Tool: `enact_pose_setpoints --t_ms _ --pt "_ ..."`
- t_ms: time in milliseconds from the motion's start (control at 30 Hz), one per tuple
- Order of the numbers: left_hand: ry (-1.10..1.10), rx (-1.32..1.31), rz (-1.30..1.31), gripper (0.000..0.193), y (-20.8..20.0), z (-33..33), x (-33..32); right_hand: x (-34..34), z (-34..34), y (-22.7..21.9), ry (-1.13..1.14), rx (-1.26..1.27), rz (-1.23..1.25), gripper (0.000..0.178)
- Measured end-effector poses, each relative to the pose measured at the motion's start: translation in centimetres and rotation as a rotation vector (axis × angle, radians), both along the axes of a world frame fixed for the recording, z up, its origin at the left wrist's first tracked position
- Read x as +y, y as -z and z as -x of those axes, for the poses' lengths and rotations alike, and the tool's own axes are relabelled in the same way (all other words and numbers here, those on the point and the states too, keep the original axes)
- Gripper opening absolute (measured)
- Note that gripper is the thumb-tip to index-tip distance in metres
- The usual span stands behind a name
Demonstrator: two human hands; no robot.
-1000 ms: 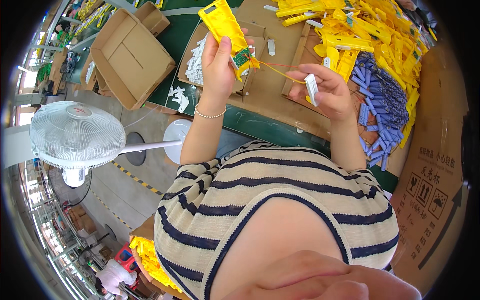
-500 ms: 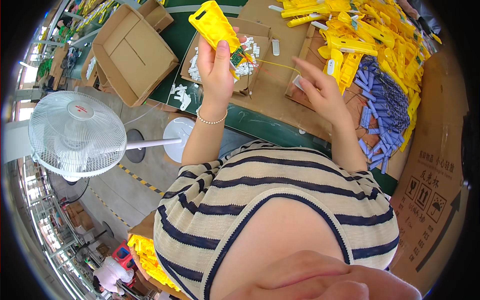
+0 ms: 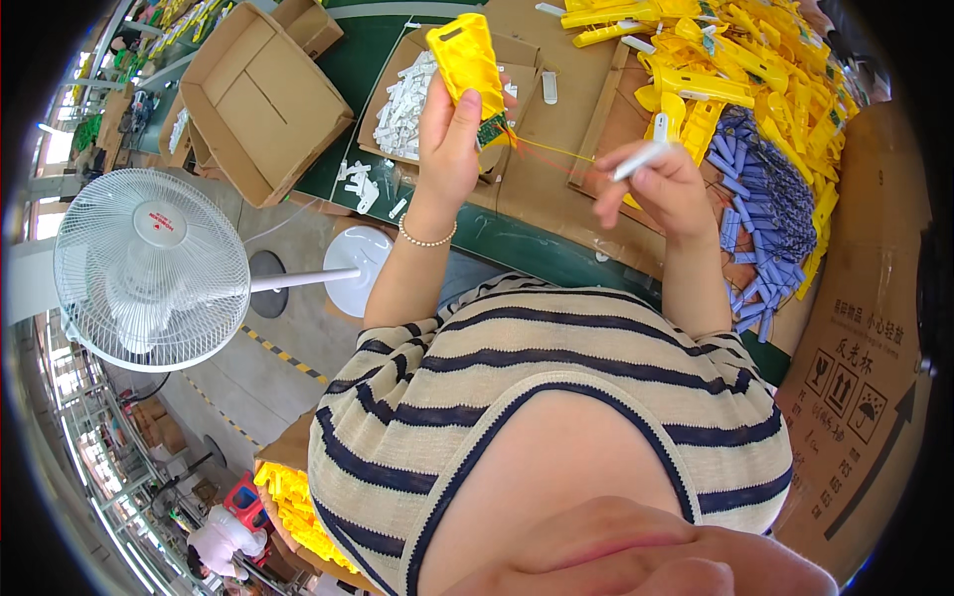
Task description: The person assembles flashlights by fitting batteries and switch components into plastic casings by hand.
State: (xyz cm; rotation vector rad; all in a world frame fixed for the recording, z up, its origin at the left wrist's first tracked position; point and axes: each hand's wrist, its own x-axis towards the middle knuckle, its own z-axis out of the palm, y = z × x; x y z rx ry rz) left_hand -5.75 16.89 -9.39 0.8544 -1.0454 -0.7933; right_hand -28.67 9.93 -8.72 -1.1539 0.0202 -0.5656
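My left hand [image 3: 449,149] is closed around a yellow plastic housing [image 3: 465,62], raised above the carton of white parts. At the housing's lower end shows a green circuit board [image 3: 491,130]. Thin yellow and red wires [image 3: 555,148] stretch from it toward my right hand [image 3: 668,191]. Between thumb and fingers, that hand pinches a slim white plastic piece [image 3: 642,161], smeared by motion. Whether the wires' far ends are in those fingers or fixed to the white piece, I cannot tell.
Right of my hands lie heaps of yellow housings [image 3: 765,74] and blue wired cylinders [image 3: 757,238]. Small white parts [image 3: 405,109] fill a shallow carton. An open cardboard box [image 3: 263,109] stands at the left, near a white fan [image 3: 154,268]. A large carton [image 3: 845,338] borders the right.
My left hand has shifted slightly right with the yellow housing. My right hand has moved right and slightly down, turning, and the white piece now shows between its fingers.
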Motion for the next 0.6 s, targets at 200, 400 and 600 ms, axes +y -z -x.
enact_pose_setpoints --t_ms 200,400,600 --pt "0.180 -0.030 -0.174 0.030 1.1 1.7 0.5 0.0 -1.3 -1.2 0.071 0.178 0.040 0.028" --pt "0.349 0.037 -0.353 0.032 1.7 2.8 0.6 -1.7 -2.5 -1.9 0.288 0.277 0.032 0.029" --pt "0.358 0.272 -0.463 0.033 1.3 2.9 0.6 -2.1 -3.5 -2.5 0.588 0.242 0.223 0.024"
